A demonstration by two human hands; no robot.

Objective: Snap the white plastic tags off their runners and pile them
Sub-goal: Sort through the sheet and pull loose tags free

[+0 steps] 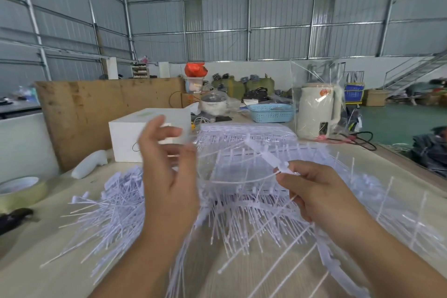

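white tag [278,164] pinched in right hand [316,191], raised above the table [242,271] | left hand [167,169] raised, fingers loosely spread, holding nothing | loose tag pile [113,205] left on table | runner sheets [246,143] behind | white box [128,135] far left

Loose white tags [113,203] piled left; one runner [271,159] raised, tilted

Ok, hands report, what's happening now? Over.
Left hand open, raised. Right hand pinching thin white plastic runner. Loose white tags piled left. Nothing blocking.
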